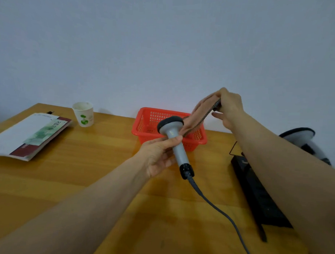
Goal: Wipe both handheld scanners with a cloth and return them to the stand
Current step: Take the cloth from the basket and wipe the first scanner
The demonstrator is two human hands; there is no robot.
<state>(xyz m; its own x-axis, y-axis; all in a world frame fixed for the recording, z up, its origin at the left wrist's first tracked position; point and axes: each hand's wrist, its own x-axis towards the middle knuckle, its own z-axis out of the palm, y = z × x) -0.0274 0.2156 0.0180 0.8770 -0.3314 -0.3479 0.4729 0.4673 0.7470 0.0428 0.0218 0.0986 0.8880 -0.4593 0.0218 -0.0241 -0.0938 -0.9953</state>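
At the centre of the frame, the left hand grips the grey scanner by its handle, fingers curled round it, head tilted up and away. Its cable trails to the lower right over the desk. Right of centre, the right hand pinches a pinkish cloth, which hangs against the scanner's head, above the red basket. A second scanner shows at the right edge, behind the forearm. A paper cup and a booklet sit at the left.
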